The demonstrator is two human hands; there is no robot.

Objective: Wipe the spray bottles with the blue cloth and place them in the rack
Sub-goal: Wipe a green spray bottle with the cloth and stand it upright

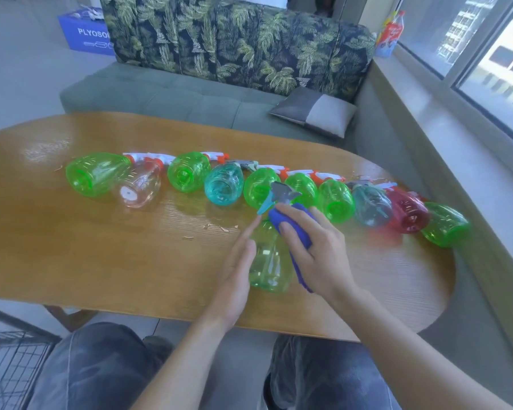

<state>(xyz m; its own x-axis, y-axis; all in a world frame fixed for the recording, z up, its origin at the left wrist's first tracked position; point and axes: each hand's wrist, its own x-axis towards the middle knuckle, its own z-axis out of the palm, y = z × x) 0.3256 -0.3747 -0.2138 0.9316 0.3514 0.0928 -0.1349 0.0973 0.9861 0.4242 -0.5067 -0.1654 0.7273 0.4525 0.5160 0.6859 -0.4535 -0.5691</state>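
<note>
Bottle [268,261] green, empty-looking, over table [101,247] | likely light, slick, squashy; grip body | left hand [234,279] fingers straight on its side | right hand [314,247] pinches cloth [290,229] on neck

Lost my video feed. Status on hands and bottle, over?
Left hand open, steadying green bottle. Right hand gripping blue cloth, wiping it. Row of bottles waiting behind. Nothing blocking.

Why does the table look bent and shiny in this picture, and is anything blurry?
Head view: the wide-angle lens curves the table edge; window daylight throws a glare patch on the far left of its top; the left hand and the green spray bottle it steadies are motion-smeared, as is the blue cloth in the right hand.
</note>
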